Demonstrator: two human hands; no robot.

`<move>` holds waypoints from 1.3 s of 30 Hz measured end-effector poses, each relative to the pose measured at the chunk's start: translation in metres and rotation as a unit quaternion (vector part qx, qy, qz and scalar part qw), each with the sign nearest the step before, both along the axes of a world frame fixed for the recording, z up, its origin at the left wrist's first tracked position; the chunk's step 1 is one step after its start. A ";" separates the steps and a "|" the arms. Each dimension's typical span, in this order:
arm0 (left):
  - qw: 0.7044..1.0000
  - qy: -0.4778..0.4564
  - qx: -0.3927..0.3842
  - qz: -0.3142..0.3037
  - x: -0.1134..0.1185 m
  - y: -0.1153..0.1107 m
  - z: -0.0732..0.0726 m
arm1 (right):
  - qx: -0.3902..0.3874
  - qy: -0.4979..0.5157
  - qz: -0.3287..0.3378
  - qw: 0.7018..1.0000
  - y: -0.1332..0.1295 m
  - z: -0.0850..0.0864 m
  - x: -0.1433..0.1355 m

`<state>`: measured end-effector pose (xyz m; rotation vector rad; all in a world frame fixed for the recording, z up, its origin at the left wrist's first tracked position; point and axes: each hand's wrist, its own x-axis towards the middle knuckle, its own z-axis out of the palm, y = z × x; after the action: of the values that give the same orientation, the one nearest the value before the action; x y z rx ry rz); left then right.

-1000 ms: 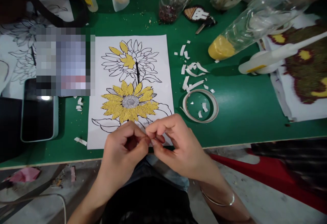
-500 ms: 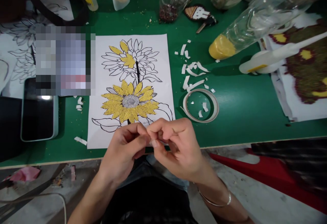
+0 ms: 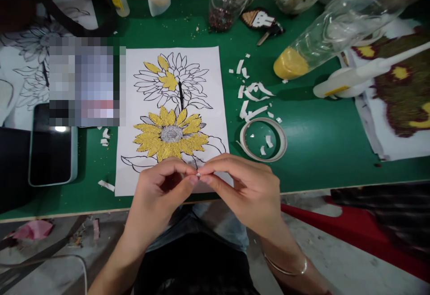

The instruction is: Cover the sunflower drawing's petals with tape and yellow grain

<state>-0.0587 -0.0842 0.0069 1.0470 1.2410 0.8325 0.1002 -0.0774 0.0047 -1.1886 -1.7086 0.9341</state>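
My left hand (image 3: 161, 196) and my right hand (image 3: 247, 192) meet above the lower edge of a flower drawing (image 3: 208, 77). Thumb and forefinger of each are pinched, tip to tip, on a tiny white piece (image 3: 198, 175) between them. It looks like a scrap of tape or paper, too small to make out fully. On the sheet, a lower flower (image 3: 171, 133) has yellow grainy petals and a grey centre; the upper flower is mostly uncoloured, with a few yellow petals. Right of the sheet lies a tape roll (image 3: 284, 145) on its side.
White scraps (image 3: 251, 91) lie on the green table (image 3: 319, 151). A phone (image 3: 52, 147) is at left. Keys (image 3: 265, 23), a bottle with yellow grains (image 3: 292, 62), a white glue bottle (image 3: 349, 80) and a coloured picture (image 3: 399, 93) are beyond or to the right.
The right hand's fingers have straightened and its knuckles have moved right. The fingertips of both hands have risen slightly, and the small white piece shows between them.
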 end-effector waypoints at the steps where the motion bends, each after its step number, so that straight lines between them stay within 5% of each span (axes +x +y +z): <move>1: 1.000 0.007 0.001 0.002 0.000 0.000 0.000 | 0.001 -0.004 -0.003 1.000 0.000 0.000 -0.001; 8: 1.000 0.008 -0.003 0.013 0.004 -0.001 -0.003 | -0.004 0.001 -0.014 1.000 -0.003 -0.005 -0.007; 15: 0.993 -0.094 -0.070 0.035 0.008 0.000 -0.003 | 0.018 -0.004 -0.005 1.000 -0.005 -0.008 -0.012; 27: 0.921 -0.280 -0.262 0.067 0.013 0.009 0.005 | 0.023 0.047 -0.017 0.999 -0.010 -0.013 -0.018; 33: 0.950 -0.234 -0.201 0.047 0.009 0.012 0.005 | -0.022 0.139 -0.097 0.985 -0.011 -0.014 -0.016; 39: 0.986 -0.126 -0.103 0.041 0.004 0.010 0.001 | -0.047 0.089 -0.061 0.993 -0.006 -0.010 -0.011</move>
<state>-0.0550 -0.0743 0.0078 0.7044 1.1319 0.8513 0.0895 -0.0837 -0.0056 -1.2191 -1.4477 1.0226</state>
